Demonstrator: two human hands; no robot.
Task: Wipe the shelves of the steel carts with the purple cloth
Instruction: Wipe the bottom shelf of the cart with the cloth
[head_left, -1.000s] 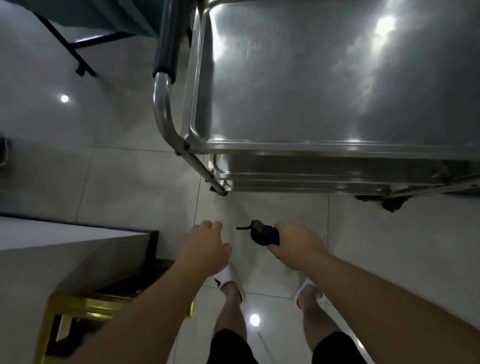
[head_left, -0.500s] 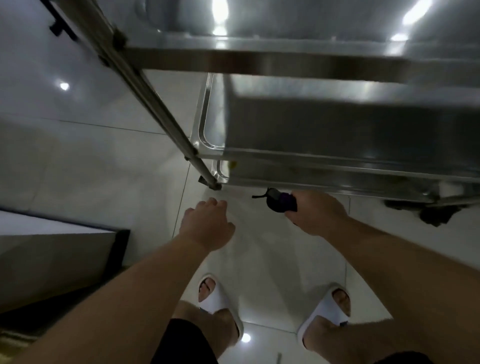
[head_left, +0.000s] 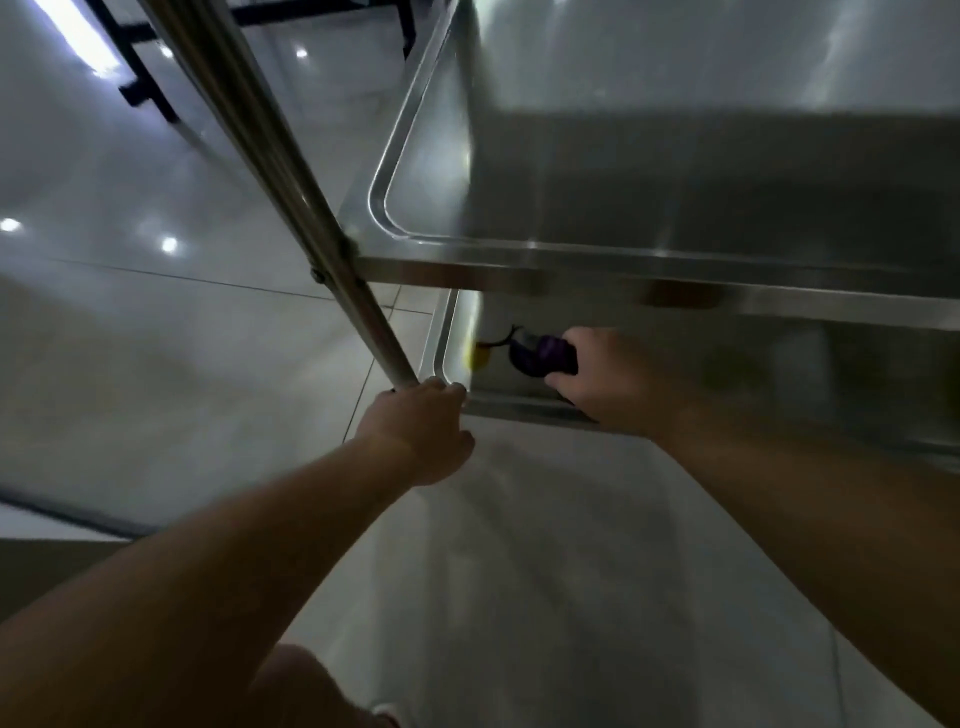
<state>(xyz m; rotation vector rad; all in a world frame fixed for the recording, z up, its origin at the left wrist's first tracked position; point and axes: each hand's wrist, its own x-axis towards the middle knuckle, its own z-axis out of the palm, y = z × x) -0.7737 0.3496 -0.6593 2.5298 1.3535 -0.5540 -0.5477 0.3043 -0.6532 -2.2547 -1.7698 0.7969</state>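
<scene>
The steel cart (head_left: 675, 156) fills the upper right, and its lowest shelf (head_left: 498, 384) is the landmark here. The middle shelf (head_left: 649, 260) hangs directly above it, so the gap between the two is the only way in — that overhang is what crowds any sweep deeper along the lowest shelf. The cart's slanted steel post (head_left: 291, 208) comes down to the shelf's near left corner. At that corner rests the left hand (head_left: 421, 431), its fingers curled over the rim at the foot of the post; how firmly it grips I cannot tell. The right hand (head_left: 618, 379) reaches over the shelf's near edge, fingers clamped on the bunched purple cloth (head_left: 543, 353), which sits above the shelf surface, ahead and left of the knuckles. A small yellow spot (head_left: 475, 356) lies just left of the cloth — what it is stays unclear.
</scene>
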